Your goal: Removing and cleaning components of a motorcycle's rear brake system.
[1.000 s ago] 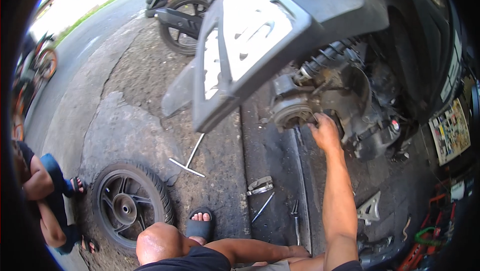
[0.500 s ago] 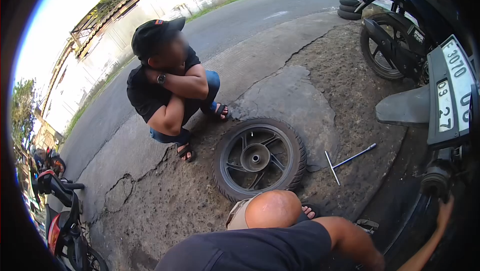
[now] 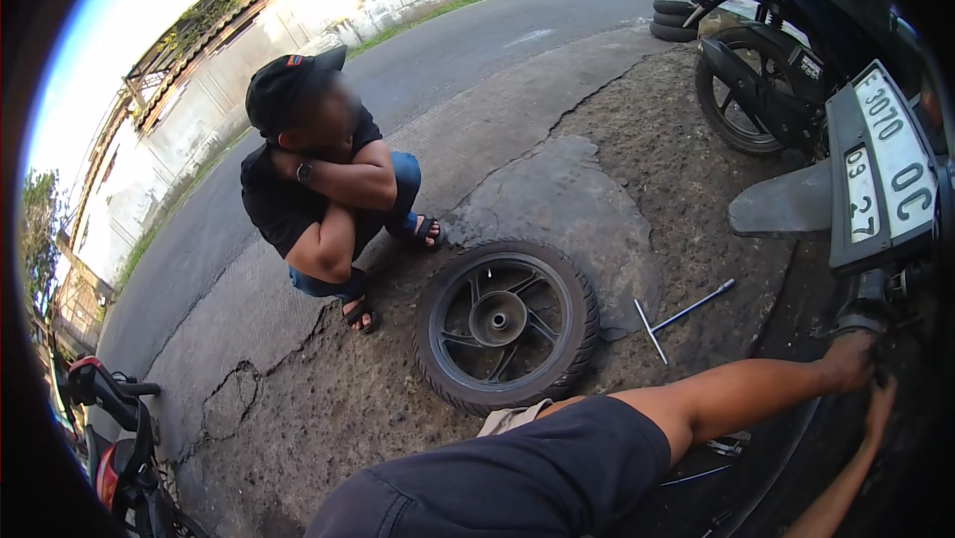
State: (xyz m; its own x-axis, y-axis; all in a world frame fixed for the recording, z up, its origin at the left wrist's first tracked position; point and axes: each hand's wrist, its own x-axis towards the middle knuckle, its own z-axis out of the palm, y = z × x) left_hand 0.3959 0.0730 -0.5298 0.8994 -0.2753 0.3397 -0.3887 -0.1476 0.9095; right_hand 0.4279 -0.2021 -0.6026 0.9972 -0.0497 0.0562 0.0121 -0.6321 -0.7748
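Note:
My left arm stretches to the right, and my left hand (image 3: 851, 359) is at a dark, rounded part (image 3: 863, 317) of the motorcycle, below its licence plate (image 3: 885, 155). Close underneath, my right hand (image 3: 879, 407) reaches up to the same shadowed spot. The fingers of both hands are mostly hidden in the dark, so their grip cannot be made out. Flat on the ground to the left lies a motorcycle wheel (image 3: 575, 339) with a black tyre and grey spoked rim. A T-handle wrench (image 3: 686, 307) rests between the wheel and the motorcycle.
A person in a black cap and shirt (image 3: 298, 190) squats beyond the wheel, arms crossed. Another motorcycle (image 3: 746, 90) stands at the far right, near stacked tyres (image 3: 673, 21). A red and black motorcycle (image 3: 124, 439) is at the left. Metal pieces (image 3: 726, 447) lie below my left arm.
My left arm has extended up and to the right, bringing the left hand to the part beneath the plate beside my right hand. The view has shifted slightly.

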